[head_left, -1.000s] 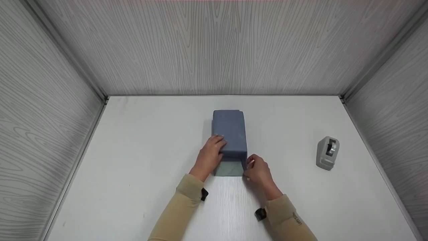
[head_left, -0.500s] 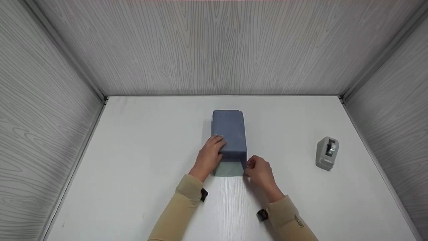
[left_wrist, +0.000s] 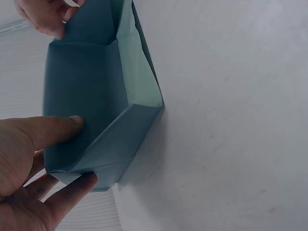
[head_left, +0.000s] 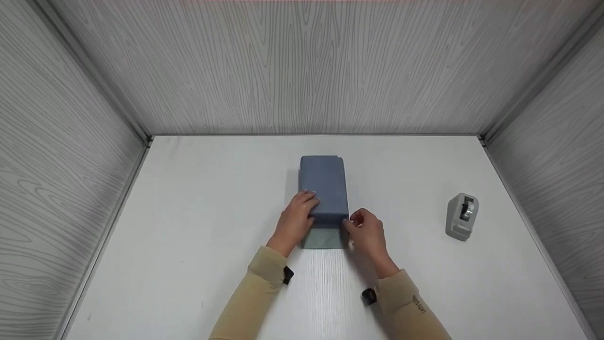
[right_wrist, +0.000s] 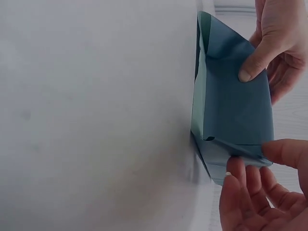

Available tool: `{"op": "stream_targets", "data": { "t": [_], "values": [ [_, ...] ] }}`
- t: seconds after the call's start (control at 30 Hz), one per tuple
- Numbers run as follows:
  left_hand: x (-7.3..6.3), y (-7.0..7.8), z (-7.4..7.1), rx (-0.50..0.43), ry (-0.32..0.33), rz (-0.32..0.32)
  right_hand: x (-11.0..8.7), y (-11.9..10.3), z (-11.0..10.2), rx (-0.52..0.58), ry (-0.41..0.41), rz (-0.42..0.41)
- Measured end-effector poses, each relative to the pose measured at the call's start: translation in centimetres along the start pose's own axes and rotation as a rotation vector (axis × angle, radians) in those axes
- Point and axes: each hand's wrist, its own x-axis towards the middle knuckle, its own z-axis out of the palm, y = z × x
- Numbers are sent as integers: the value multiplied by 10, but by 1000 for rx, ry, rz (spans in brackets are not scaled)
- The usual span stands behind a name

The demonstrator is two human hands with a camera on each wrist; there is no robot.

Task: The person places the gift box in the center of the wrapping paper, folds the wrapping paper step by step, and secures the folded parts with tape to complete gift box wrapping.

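A box wrapped in blue paper (head_left: 323,182) lies lengthwise on the white table, its near end facing me. A pale green flap (head_left: 322,238) of the paper's inner side spreads out flat at that end. My left hand (head_left: 295,219) grips the box's left near corner, fingers on its top and side. In the left wrist view, the left thumb (left_wrist: 60,129) presses the end face. At the opposite corner my right hand (head_left: 368,233) pinches the paper's folded edge (right_wrist: 240,148) between thumb and fingers. A small whitish bit shows at one right fingertip; its kind is unclear.
A grey tape dispenser (head_left: 462,216) with a roll of tape stands at the right of the table (head_left: 212,198). Grey wood-grain panels (head_left: 302,66) rise at the back and both sides.
My right hand has moved up along the box's right near edge, and the side paper there has been folded in towards the end face. The left hand has stayed in place.
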Motion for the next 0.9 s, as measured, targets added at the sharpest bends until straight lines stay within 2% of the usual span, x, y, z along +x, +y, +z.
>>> {"op": "stream_targets", "data": {
  "t": [0.2, 0.37, 0.63, 0.77, 0.9],
  "values": [
    [-1, 0, 1, -1, -1, -5, 2, 0, 2, 31, 9, 18],
    [-1, 0, 0, 3, 5, -2, -2, 3, 2, 1, 11, 14],
    [-1, 1, -1, 24, 2, 14, -9, 6, 0, -53, -61, 58],
    [0, 1, -1, 30, -10, 7, -11, 6, 0, -50, -81, 50],
    [-1, 1, -1, 26, -8, 10, -11, 5, 1, -40, -94, 4]
  ]
}}
